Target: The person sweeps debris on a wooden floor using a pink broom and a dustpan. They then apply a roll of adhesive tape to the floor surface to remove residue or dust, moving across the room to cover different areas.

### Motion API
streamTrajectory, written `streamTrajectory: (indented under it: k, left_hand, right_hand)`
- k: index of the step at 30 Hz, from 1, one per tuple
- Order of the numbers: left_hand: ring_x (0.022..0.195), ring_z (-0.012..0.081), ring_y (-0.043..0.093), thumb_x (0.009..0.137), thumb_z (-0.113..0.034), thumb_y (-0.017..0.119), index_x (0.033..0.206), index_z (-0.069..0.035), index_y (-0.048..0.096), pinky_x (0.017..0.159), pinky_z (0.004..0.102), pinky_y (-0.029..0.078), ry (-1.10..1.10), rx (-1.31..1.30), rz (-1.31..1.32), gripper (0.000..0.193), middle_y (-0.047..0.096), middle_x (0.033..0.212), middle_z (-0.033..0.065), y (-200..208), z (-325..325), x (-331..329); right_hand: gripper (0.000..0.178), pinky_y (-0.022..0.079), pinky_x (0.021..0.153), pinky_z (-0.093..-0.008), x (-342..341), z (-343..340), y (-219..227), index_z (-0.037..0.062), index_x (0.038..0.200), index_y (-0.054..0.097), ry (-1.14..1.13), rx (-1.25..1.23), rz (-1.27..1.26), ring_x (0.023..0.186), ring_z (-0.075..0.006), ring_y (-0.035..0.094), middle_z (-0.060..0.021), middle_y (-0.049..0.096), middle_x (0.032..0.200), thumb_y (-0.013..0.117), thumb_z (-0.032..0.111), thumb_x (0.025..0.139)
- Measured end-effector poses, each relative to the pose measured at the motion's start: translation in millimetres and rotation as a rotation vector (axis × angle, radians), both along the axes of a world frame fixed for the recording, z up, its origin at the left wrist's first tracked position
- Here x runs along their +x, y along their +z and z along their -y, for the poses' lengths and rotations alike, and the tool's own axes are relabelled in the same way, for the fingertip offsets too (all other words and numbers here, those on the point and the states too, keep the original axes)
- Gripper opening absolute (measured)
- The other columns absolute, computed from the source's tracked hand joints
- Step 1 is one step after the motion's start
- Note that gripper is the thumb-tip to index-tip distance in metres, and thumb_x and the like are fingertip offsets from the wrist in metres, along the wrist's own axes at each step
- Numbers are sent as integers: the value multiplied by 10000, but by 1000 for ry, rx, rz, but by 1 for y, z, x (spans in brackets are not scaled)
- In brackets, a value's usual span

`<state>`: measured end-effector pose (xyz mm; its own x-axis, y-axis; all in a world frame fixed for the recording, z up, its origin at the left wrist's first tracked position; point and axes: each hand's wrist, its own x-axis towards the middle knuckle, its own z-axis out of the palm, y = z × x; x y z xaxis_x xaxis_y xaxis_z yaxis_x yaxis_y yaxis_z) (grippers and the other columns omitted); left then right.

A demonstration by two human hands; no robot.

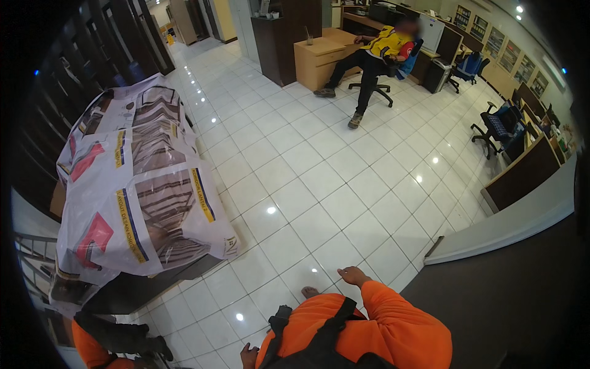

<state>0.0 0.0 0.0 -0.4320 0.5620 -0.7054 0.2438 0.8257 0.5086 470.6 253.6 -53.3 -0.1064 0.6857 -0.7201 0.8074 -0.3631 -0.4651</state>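
Note:
My right hand (353,276) reaches forward from an orange sleeve, over the white tiled floor (313,234). Its fingers look apart, and I see nothing in them. Low in the picture, my left hand (249,355) hangs beside my body; only part of it shows, too little to make out its fingers. Dark straps (329,329) cross the orange top on my chest. A bare foot (310,291) shows just ahead of me.
Left stands a bulky load under a printed sheet (138,184). A person in orange (92,344) is at lower left. Another, in a yellow vest (381,46), sits by a wooden desk (319,58). Right are a dark door (491,289) and an office chair (496,126).

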Motion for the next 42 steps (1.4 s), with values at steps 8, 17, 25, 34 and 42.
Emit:
streamTrajectory:
  k: [8,17,25,34,42]
  left_hand:
    - [715,194,655,742,-126,611,1277,77,430,642,293,524,44,43,-7,600,671,796,180,-59,26,-24]
    - [706,190,654,739,-135,613,1279,63,436,640,295,524,16,11,-18,603,670,790,179,-18,6,-7]
    - [698,188,653,736,-143,616,1282,51,442,637,296,524,10,-12,-18,605,670,785,178,-24,15,8]
    - [688,184,652,733,-152,619,1284,37,448,634,298,523,10,-29,-80,607,669,780,177,-34,41,29]
    - [765,276,645,790,-281,571,1289,-93,482,738,360,505,18,73,-423,540,669,839,166,-42,58,23]
  right_hand:
    - [652,349,997,-402,-2,9,-8,-54,1139,560,81,-15,39,1163,-368,461,-228,526,1221,276,490,917]
    - [687,368,981,-388,-12,-7,-11,-62,1134,566,46,77,-25,1129,-374,492,-245,557,1170,341,539,891]
    - [703,366,983,-397,-4,-11,6,-67,1141,560,108,39,31,1125,-394,488,-258,556,1161,331,549,891]
    - [613,383,962,-411,-10,-39,4,-26,1053,622,195,135,54,1085,-363,526,-220,592,1115,335,494,899]
    - [480,483,408,-298,-16,-32,-63,-66,1043,609,214,29,-214,442,-204,601,-155,624,637,536,368,853]
